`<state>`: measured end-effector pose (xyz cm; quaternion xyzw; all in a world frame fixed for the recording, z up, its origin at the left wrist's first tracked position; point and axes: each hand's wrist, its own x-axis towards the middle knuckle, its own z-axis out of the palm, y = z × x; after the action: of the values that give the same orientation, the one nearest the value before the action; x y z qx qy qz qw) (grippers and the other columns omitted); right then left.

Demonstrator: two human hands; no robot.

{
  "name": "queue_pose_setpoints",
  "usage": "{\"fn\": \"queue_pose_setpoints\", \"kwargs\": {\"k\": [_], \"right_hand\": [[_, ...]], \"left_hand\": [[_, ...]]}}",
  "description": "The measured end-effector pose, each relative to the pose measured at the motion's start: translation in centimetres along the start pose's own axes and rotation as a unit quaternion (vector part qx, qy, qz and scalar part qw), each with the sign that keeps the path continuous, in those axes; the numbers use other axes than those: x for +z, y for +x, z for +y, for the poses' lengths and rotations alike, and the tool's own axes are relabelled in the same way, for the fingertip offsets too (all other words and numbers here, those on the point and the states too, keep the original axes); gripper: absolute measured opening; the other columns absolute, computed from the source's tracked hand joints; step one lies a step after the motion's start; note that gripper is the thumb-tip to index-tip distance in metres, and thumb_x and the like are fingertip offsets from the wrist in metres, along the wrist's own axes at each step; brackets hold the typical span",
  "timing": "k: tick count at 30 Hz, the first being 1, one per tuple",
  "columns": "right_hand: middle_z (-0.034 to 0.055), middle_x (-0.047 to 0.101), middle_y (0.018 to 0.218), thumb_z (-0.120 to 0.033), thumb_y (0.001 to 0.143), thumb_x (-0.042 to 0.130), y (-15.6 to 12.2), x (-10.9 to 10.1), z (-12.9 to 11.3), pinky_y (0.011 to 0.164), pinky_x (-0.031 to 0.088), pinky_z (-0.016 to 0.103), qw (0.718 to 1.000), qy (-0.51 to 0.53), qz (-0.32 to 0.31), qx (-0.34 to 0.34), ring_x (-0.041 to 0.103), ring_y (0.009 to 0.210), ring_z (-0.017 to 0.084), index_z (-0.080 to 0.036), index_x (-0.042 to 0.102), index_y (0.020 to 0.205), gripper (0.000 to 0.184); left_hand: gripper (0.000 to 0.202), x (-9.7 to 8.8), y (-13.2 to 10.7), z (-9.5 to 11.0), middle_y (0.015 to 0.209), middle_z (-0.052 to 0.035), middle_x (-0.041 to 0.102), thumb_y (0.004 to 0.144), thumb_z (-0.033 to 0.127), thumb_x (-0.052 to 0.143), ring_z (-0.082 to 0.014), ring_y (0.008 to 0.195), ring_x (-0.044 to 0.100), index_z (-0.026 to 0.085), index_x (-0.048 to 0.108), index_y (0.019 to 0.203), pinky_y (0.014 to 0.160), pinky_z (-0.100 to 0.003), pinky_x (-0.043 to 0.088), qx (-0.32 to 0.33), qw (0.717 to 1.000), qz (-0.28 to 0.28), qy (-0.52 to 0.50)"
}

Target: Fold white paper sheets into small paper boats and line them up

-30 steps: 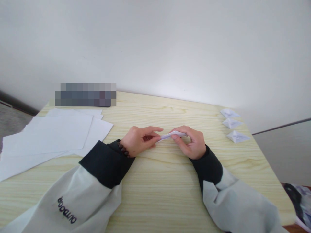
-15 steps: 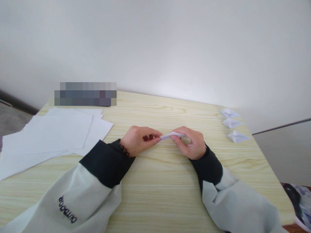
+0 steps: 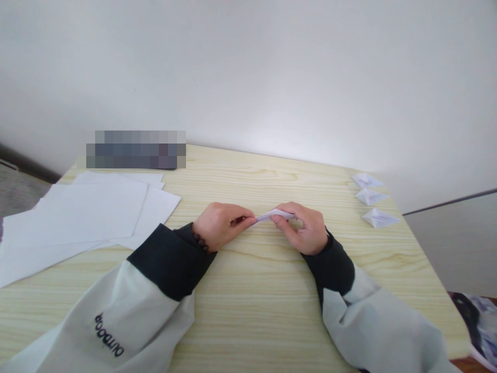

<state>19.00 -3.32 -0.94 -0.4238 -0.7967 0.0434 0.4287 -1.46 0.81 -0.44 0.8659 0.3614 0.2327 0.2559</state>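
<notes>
Between my two hands is a narrow piece of folded white paper [image 3: 267,215], held a little above the middle of the table. My left hand [image 3: 222,224] pinches its left tip between thumb and fingers. On the other end, my right hand [image 3: 304,227] grips the wider part, thumb in front and fingers behind, hiding that end. Three small pointed folded paper shapes stand in a row at the right: a far one [image 3: 366,180], a middle one [image 3: 371,196] and a near one [image 3: 379,218].
Several loose white paper sheets [image 3: 93,210] overlap on the left side of the pale wood-grain table [image 3: 252,311]. A dark blurred-out object [image 3: 135,155] lies at the back left. The white wall [image 3: 264,72] rises behind the table's far edge.
My left fingers have slid slightly left along the folded paper toward its tip. My right hand has shifted a touch to the left, still gripping it.
</notes>
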Motion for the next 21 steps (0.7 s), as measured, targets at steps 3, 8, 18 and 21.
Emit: {"fn": "queue_pose_setpoints", "kwargs": {"k": [3,8,18,21], "right_hand": [[0.0013,0.069,0.074,-0.019,0.080,0.060,-0.04,-0.04,0.02,0.055,0.051,0.022,1.000,-0.003,0.001,0.005,0.063,0.060,0.012,-0.020,0.060,0.088,0.008],[0.0015,0.070,0.073,-0.022,0.081,0.059,-0.09,-0.17,0.05,0.055,0.051,0.021,0.999,-0.017,0.022,0.031,0.064,0.058,0.012,-0.019,0.061,0.087,0.007],[0.0004,0.069,0.071,-0.022,0.081,0.060,-0.37,-0.09,0.27,0.059,0.052,0.023,0.997,-0.008,0.039,0.067,0.064,0.058,0.012,-0.020,0.060,0.089,0.009],[0.0006,0.069,0.072,-0.021,0.081,0.059,-0.27,-0.12,0.24,0.060,0.052,0.023,0.998,0.006,0.025,0.064,0.064,0.059,0.012,-0.020,0.060,0.090,0.009]], "left_hand": [[0.024,-0.07,0.00,0.05,0.063,0.0027,0.067,0.083,0.034,0.051,-0.0080,0.050,0.051,0.020,0.070,0.079,0.052,-0.019,0.035,-0.015,1.000,-0.003,-0.011],[0.030,-0.36,-0.13,0.23,0.067,0.0024,0.068,0.085,0.040,0.047,-0.0075,0.049,0.052,0.019,0.068,0.085,0.049,-0.018,0.037,-0.075,0.992,-0.029,-0.097],[0.022,-0.26,0.01,0.11,0.067,0.0029,0.068,0.073,0.038,0.063,-0.0062,0.047,0.051,0.018,0.065,0.083,0.050,-0.017,0.042,-0.085,0.989,0.022,-0.119],[0.017,-0.26,-0.02,0.34,0.067,0.0030,0.067,0.078,0.033,0.058,-0.0062,0.050,0.052,0.018,0.067,0.079,0.050,-0.016,0.041,-0.080,0.989,0.036,-0.115]]}}
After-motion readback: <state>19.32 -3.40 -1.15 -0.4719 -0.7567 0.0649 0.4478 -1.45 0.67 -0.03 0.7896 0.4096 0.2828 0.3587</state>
